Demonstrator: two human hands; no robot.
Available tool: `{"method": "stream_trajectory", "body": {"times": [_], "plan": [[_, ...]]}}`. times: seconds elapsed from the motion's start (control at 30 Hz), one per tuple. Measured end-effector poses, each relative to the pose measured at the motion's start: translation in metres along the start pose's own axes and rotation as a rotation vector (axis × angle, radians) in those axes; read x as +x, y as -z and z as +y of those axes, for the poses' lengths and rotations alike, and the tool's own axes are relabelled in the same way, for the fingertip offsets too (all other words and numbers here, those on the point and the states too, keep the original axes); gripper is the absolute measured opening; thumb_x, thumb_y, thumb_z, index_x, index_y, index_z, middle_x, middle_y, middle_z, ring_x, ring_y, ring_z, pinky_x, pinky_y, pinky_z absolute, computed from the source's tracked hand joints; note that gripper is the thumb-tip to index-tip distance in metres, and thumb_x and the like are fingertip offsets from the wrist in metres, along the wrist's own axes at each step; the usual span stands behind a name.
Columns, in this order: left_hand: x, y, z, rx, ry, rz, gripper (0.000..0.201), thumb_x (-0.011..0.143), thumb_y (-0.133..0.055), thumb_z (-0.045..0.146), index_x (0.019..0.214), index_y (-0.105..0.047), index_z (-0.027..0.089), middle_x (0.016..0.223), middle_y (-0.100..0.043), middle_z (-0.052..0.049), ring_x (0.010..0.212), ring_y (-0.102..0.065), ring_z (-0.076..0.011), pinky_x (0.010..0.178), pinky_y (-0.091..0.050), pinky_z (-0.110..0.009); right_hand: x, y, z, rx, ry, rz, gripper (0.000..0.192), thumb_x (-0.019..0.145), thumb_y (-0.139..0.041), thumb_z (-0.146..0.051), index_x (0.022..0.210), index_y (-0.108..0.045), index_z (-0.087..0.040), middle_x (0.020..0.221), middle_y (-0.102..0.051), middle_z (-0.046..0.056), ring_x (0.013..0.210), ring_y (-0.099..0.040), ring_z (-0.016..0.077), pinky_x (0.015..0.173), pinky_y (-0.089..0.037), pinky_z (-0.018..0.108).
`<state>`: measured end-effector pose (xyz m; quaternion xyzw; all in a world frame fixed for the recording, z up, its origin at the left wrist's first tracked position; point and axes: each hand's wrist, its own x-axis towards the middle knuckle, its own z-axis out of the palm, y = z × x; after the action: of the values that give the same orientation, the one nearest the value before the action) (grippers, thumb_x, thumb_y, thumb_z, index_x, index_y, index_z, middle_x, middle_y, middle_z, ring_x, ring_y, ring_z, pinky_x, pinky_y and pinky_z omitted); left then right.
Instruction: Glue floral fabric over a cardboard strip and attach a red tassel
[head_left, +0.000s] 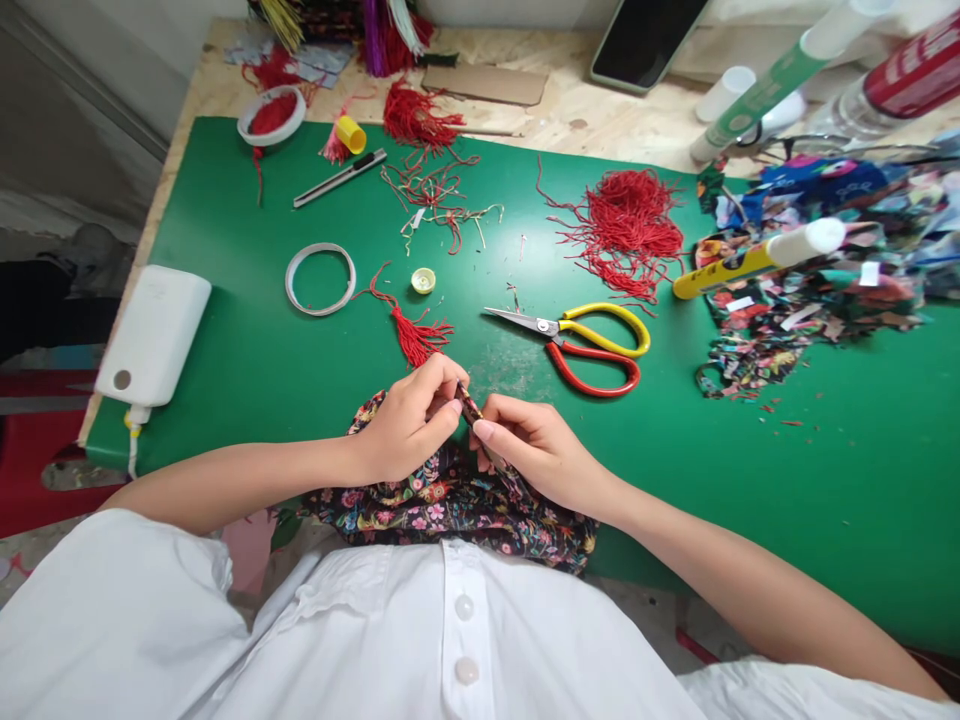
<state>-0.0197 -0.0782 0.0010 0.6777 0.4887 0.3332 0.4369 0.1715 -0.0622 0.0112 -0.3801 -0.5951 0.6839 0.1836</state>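
Note:
A dark floral fabric (pixel 450 500) lies bunched at the front edge of the green mat, close to my body. My left hand (pixel 416 415) pinches a narrow folded edge of it between thumb and fingers. Just to the right, my right hand (pixel 536 450) grips the same edge, thumb on top. Whether a needle or thread is in the fingers cannot be made out. Beyond my left hand lies a red tassel (pixel 416 335). Scissors (pixel 577 342) with one yellow and one red handle rest past my right hand, blades partly closed and pointing left.
On the green mat (pixel 787 520) lie a heap of red threads (pixel 630 225), a white ring (pixel 320 280), a small round container (pixel 423 280) and a utility knife (pixel 339 180). A white power bank (pixel 157 335) sits left. Fabric scraps (pixel 825 240) and an upright yellow marker (pixel 757 260) are right; a phone (pixel 645 40) lies behind.

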Motion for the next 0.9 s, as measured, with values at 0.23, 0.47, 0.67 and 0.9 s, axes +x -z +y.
{"method": "stream_trajectory", "body": {"times": [0.23,0.47,0.67,0.9], "plan": [[-0.0002,0.001,-0.0006,-0.024,0.01,-0.017,0.011,0.089,-0.044,0.017,0.085,-0.036,0.023,0.083,-0.048,0.0,0.075,-0.049,-0.0141,0.064,-0.041,-0.027,0.0004,0.0007,-0.0006,0.041,-0.014,-0.001,0.051,0.09,-0.053,-0.064,0.067,-0.047,-0.019,0.058,-0.054,-0.003,0.055,-0.056,0.0114,0.055,-0.041,0.024],[-0.0004,0.0014,-0.0019,-0.056,0.007,-0.018,0.011,0.089,-0.044,0.015,0.086,-0.037,0.023,0.086,-0.049,-0.001,0.076,-0.051,-0.0142,0.064,-0.041,-0.028,0.0007,0.0027,0.0,0.087,-0.022,-0.015,0.05,0.089,-0.055,-0.063,0.067,-0.048,-0.019,0.059,-0.055,-0.002,0.057,-0.057,0.0118,0.056,-0.041,0.024],[0.0001,0.0019,-0.003,-0.088,0.005,-0.029,0.011,0.091,-0.047,0.018,0.087,-0.038,0.022,0.089,-0.05,-0.002,0.077,-0.051,-0.0137,0.063,-0.041,-0.026,0.0011,0.0041,0.0001,0.166,-0.028,-0.032,0.048,0.089,-0.057,-0.061,0.068,-0.048,-0.019,0.061,-0.055,-0.003,0.058,-0.057,0.0111,0.058,-0.042,0.023],[0.0008,0.0022,-0.0038,-0.081,-0.004,-0.027,0.009,0.095,-0.046,0.024,0.089,-0.04,0.022,0.086,-0.05,-0.001,0.079,-0.053,-0.0144,0.064,-0.043,-0.027,0.0024,0.0063,0.0003,0.214,-0.04,-0.043,0.048,0.087,-0.06,-0.061,0.068,-0.049,-0.019,0.062,-0.055,-0.002,0.058,-0.056,0.0108,0.058,-0.042,0.023]]}}
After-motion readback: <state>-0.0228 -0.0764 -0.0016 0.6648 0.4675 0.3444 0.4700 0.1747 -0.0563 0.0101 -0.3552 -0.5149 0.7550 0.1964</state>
